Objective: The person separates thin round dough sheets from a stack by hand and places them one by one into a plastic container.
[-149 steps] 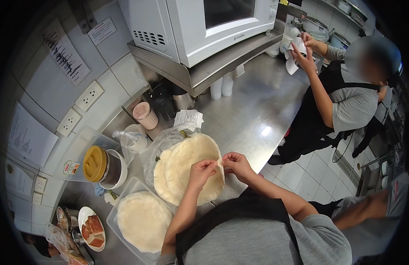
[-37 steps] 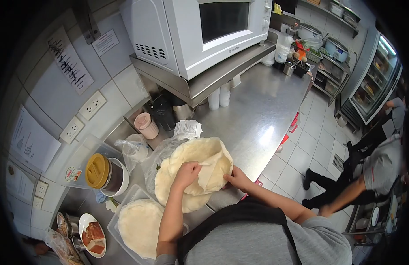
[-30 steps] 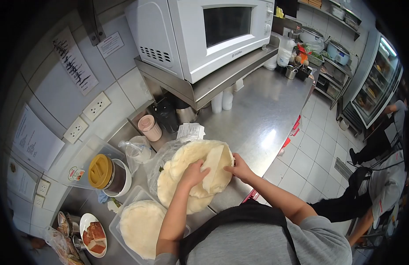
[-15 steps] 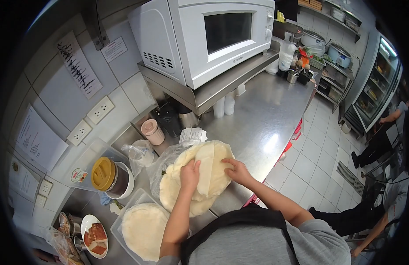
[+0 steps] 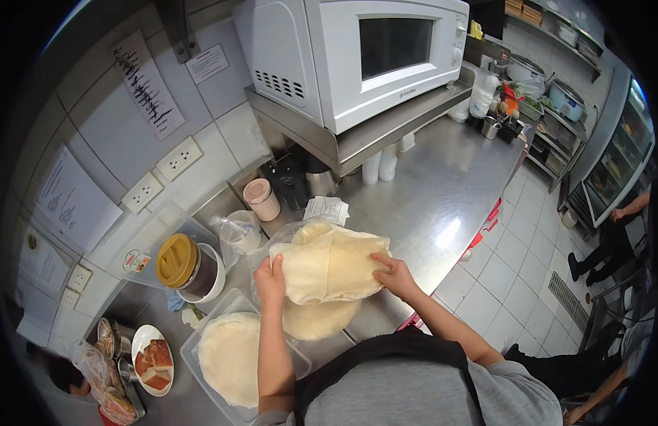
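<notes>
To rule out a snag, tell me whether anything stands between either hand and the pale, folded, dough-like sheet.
Nothing visible does: the left hand and right hand directly hold opposite ends of the pale, folded, dough-like sheet. The pale, flat, round-edged sheet partly showing beneath blocks neither hand.

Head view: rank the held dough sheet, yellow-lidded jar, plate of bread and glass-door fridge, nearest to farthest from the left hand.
1. Held dough sheet: gripped by the left hand.
2. Yellow-lidded jar: to that hand's left.
3. Plate of bread: farther, lower left in the picture.
4. Glass-door fridge: far right, beyond the counter.
</notes>
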Available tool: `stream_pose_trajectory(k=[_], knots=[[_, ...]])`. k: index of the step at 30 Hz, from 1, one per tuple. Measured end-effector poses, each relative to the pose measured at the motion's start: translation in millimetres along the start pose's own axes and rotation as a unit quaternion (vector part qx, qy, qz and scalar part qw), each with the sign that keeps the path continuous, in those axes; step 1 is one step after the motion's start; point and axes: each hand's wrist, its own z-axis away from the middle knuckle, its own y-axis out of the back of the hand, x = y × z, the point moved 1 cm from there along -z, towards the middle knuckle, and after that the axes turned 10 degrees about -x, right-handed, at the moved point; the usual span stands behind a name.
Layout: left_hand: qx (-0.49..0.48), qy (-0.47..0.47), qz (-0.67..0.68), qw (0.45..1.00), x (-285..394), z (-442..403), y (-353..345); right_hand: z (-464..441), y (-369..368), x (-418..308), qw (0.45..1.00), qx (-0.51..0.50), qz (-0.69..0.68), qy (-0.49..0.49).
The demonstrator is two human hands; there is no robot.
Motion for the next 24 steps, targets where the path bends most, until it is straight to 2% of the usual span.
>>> stream_pose_trajectory(k=[4, 8, 11, 12, 14, 15, 17, 18, 21, 24], knots=[[0.025, 0.012, -0.052, 0.998, -15, 2, 5, 9, 0, 1, 0.999, 0.002, -0.010, -0.045], [-0.003, 0.009, -0.092, 0.996, -33, 10, -6, 23, 5, 9, 0.965, -0.016, 0.251, -0.069], [-0.055, 0.005, -0.132, 0.990, -31, 8, -14, 34, 4, -6, 0.910, 0.059, 0.407, -0.049], [-0.073, 0.005, -0.144, 0.987, -29, 7, -16, 33, 3, -13, 0.902, 0.058, 0.427, -0.025], [-0.124, 0.012, -0.015, 0.992, -25, 1, -24, 25, -5, -25, 0.884, 0.057, 0.464, 0.022], [-0.149, 0.017, 0.049, 0.987, -23, -2, -28, 16, -11, -15, 0.875, 0.018, 0.480, 0.069], [-0.172, 0.025, 0.027, 0.984, -18, -10, -35, -6, -26, 8, 0.845, -0.061, 0.505, 0.164], [-0.182, 0.029, 0.015, 0.983, -17, -13, -37, -10, -32, 13, 0.844, -0.055, 0.506, 0.172], [-0.099, -0.011, -0.058, 0.993, -25, -15, -35, -18, -42, 11, 0.832, -0.051, 0.520, 0.186], [-0.017, 0.002, -0.025, 1.000, -7, 3, -1, -20, -39, 15, 0.815, -0.067, 0.548, 0.175]])
